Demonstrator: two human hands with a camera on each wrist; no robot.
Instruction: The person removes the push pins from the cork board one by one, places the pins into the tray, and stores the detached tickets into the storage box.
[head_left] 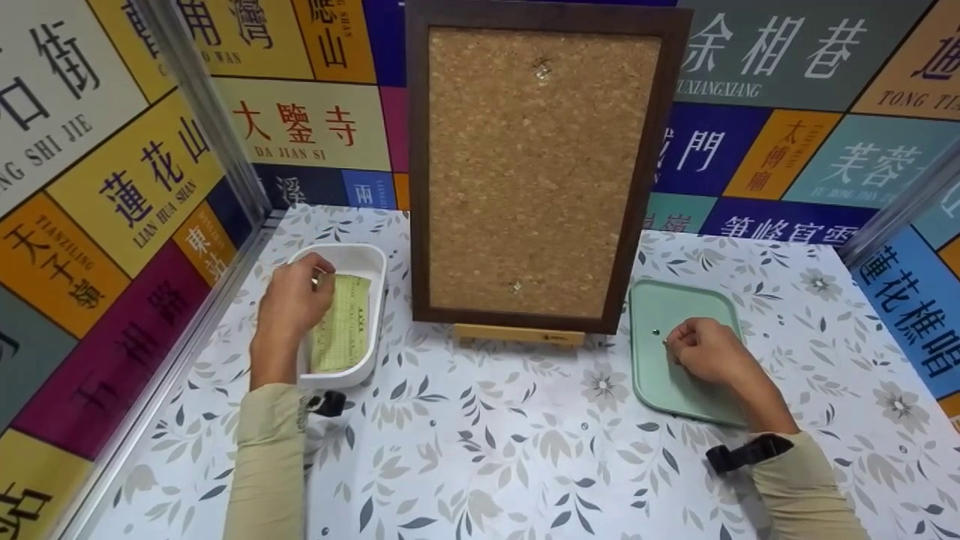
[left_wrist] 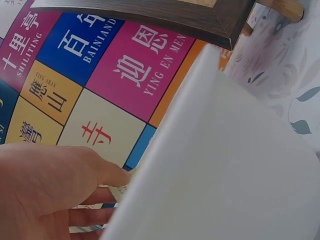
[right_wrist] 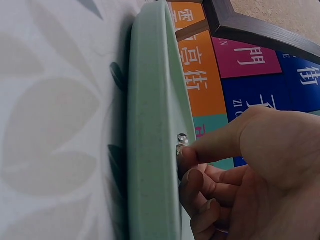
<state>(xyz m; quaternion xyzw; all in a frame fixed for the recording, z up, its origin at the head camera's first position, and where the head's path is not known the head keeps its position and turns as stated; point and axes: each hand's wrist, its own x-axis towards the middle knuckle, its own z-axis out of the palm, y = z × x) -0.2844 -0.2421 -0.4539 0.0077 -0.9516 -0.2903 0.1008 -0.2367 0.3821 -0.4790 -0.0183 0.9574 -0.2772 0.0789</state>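
In the head view my left hand (head_left: 296, 296) reaches into a white tray (head_left: 380, 300), its thumb and fingers pinching the edge of a yellow-green printed paper slip (head_left: 346, 322). The left wrist view shows the thumb and curled fingers behind the tray's white wall (left_wrist: 220, 160), which hides most of the slip. Over a pale green tray (head_left: 686, 296), my right hand (head_left: 709, 352) pinches a small clear push pin (right_wrist: 179, 150) between thumb and forefinger. Another shiny pin (head_left: 656, 331) lies on the green tray just beside the fingertips.
A cork board (head_left: 540, 180) in a dark wooden frame leans on a wooden stand (head_left: 517, 335) between the trays. Clear pins stick in the cork near its top (head_left: 542, 70) and bottom (head_left: 515, 286). Printed panels (head_left: 315, 124) stand around the leaf-patterned table (head_left: 480, 450).
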